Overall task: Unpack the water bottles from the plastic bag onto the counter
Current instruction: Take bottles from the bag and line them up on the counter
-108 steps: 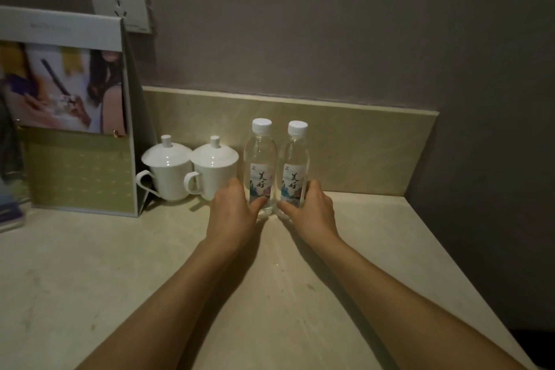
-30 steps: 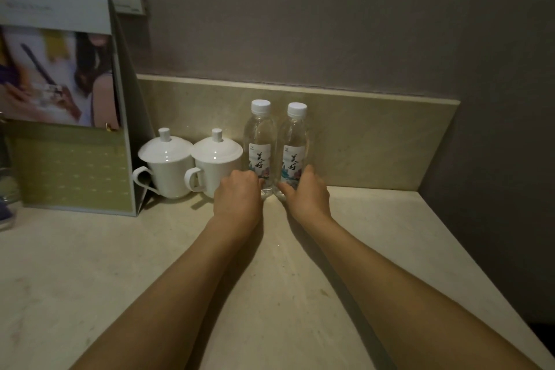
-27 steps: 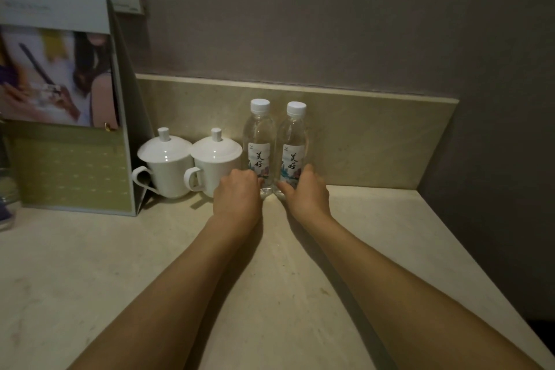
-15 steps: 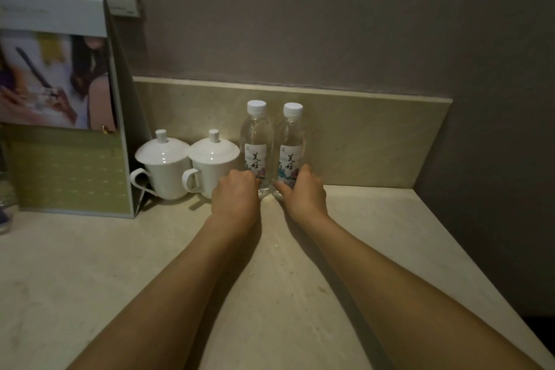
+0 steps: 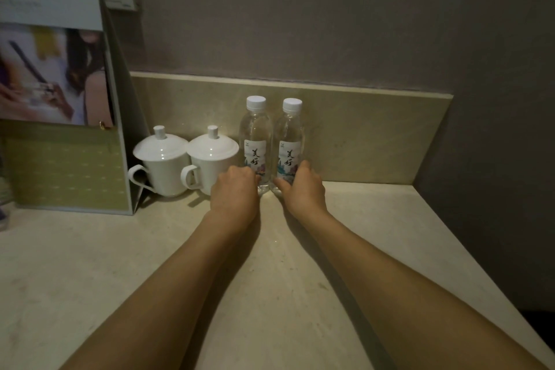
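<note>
counter (image 5: pixel 90 279): bare pale stone across the lower view; no plastic bag shows anywhere in view.
board (image 5: pixel 60 129): printed stand at 9 o'clock, upright against the wall.
cups (image 5: pixel 186 165): two lidded white cups at 10 o'clock from the hands, touching each other, just left of the bottles.
bottles (image 5: pixel 271 147): two capped, labelled water bottles upright side by side at 12 o'clock, touching or nearly so, close to the backsplash.
left hand (image 5: pixel 234 192): fingers curled around the base of the left bottle, gripping it low.
right hand (image 5: pixel 303 189): fingers wrapped around the base of the right bottle, thumb at its foot.
progress: both bottles stand on the counter, so the unpacking looks all but done; what seems left is letting go and withdrawing the hands.
change: against the earlier frames the bottles and both grips are much the same; the hands have stayed at the bases, with only the view shifting slightly.
</note>
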A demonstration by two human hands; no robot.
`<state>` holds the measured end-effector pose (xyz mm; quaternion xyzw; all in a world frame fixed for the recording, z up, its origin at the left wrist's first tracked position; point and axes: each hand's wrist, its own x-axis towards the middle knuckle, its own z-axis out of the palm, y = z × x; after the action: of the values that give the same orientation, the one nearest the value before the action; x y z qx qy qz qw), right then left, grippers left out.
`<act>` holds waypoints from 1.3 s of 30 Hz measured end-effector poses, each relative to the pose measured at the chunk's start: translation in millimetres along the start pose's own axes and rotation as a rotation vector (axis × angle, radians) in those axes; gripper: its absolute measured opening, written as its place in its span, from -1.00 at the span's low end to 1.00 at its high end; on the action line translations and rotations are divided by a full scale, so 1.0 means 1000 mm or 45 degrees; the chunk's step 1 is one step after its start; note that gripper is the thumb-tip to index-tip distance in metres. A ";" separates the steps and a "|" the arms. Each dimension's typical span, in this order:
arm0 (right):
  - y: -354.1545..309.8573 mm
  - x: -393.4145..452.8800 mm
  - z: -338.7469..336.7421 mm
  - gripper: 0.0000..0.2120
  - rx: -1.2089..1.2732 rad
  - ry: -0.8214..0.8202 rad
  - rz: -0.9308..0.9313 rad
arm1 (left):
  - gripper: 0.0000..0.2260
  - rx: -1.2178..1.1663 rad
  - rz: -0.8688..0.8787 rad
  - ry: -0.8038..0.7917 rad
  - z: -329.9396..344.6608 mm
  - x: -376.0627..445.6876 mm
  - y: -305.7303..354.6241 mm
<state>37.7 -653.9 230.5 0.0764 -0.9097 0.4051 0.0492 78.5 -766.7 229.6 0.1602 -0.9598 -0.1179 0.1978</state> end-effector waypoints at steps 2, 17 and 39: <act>0.000 -0.001 -0.001 -0.57 0.020 -0.002 0.004 | -0.76 -0.012 -0.017 -0.014 -0.002 -0.002 0.001; 0.004 -0.032 -0.055 -0.66 0.136 0.029 -0.080 | -0.68 -0.283 0.035 0.006 -0.035 -0.041 0.038; 0.214 -0.145 -0.336 -0.79 0.325 0.469 -0.171 | -0.67 -0.671 0.286 0.008 -0.037 -0.193 0.358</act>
<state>150.9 -248.0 276.2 0.0673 -0.8197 0.5197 0.2312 168.7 -374.3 300.3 -0.0035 -0.9072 -0.3402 0.2474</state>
